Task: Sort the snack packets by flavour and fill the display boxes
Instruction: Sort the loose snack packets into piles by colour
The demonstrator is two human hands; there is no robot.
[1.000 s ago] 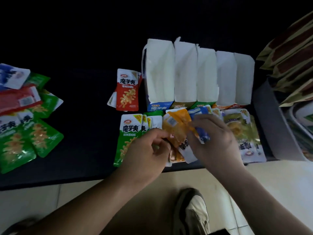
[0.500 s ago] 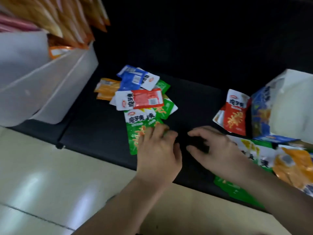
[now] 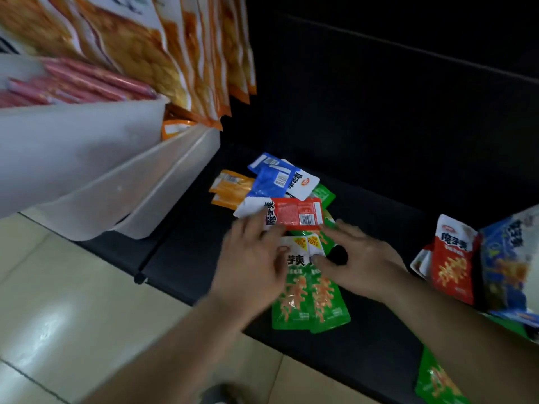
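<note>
Near the front edge of the black shelf (image 3: 186,258), both hands hovered over a loose heap of snack packets. The left hand (image 3: 250,263), smeared by motion, lay flat with its fingers spread, its thumb on the white header of the two green packets (image 3: 294,298) and its fingertips at the lower edge of a red packet (image 3: 294,214). The right hand (image 3: 358,263) was also flat, fingers stretched toward the heap and thumb touching the green pair's header; neither hand pinched anything that I could see. The green packets lay side by side, overlapping, with their long axis running from front edge to back, white headers toward the back and picture sides up. The red packet sat crosswise above them, parallel to the front edge, barcode side up and white header to the left. Behind it lay blue packets (image 3: 271,179) and orange packets (image 3: 230,189), nearer the white plastic bins (image 3: 116,182) at the shelf's left end. Toward the right end a blue display box (image 3: 507,266) stood with another red packet (image 3: 450,266) leaning beside it. The step looked like picking one flavour out of the mixed heap, probably green. The next move would call for squaring the pair, closing on it clear of the red packet, and carrying it header-up to the matching box.
</note>
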